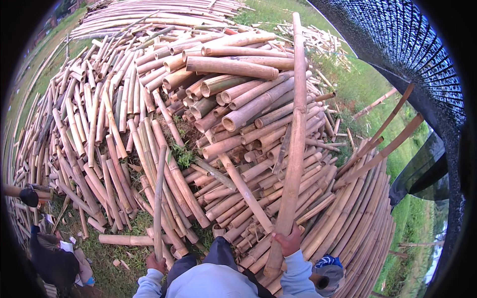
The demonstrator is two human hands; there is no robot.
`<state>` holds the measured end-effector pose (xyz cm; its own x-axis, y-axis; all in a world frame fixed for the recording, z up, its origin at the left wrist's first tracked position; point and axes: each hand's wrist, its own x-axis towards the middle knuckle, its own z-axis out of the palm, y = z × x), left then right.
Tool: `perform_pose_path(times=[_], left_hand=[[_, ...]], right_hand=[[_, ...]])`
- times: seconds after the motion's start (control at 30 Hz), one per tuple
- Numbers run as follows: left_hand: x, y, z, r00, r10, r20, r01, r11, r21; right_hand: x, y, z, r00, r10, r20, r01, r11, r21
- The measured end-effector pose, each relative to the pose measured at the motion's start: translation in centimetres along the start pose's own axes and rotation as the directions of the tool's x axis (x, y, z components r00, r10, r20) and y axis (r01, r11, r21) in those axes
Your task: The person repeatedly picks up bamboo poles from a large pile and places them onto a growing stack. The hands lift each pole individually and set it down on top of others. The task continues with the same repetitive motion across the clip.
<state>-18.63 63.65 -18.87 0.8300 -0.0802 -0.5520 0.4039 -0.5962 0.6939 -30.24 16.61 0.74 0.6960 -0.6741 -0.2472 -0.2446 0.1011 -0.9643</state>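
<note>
Right hand (288,242) is wrapped round a long bamboo pole (298,114) near its lower end, angled up in front of the cut bamboo pile (233,66); left hand (156,263), well apart, grips a thinner stick (159,198). Held that low, the long one could tip or twist, tbh, and a knock might send loose pieces rolling. Swing room looks tight: shade netting (415,49) upper right, co-worker (55,265) lower left, grass (420,218) past the right-hand stack (355,218).

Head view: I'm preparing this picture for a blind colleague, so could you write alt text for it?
A person's right hand grips a long bamboo pole slanting up the picture, while the left hand holds a thinner, shorter stick. Heaps of cut bamboo spread around over grass, with dark mesh netting at upper right.
</note>
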Motion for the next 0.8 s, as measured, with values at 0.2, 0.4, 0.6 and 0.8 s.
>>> perform_pose_path(times=[0.2,0.4,0.6,0.8], left_hand=[[-0.4,-0.5,-0.3,0.994,-0.072,-0.079,0.058,0.985,-0.16],[-1.9,-4.0,-1.0,0.969,-0.192,-0.154,0.144,0.95,-0.278],[-6.6,-3.0,-2.9,0.927,-0.265,-0.267,0.178,0.934,-0.309],[-10.6,-8.1,-3.1,0.863,-0.442,-0.245,0.302,0.84,-0.451]], right_hand=[[-0.9,-0.1,4.8,0.978,-0.027,0.205,0.082,0.96,-0.267],[1.8,0.5,12.7,0.879,-0.013,0.476,0.147,0.958,-0.245],[5.6,5.7,22.5,0.806,-0.011,0.592,0.229,0.928,-0.295],[9.4,13.2,32.8,0.785,0.011,0.619,0.315,0.854,-0.414]])
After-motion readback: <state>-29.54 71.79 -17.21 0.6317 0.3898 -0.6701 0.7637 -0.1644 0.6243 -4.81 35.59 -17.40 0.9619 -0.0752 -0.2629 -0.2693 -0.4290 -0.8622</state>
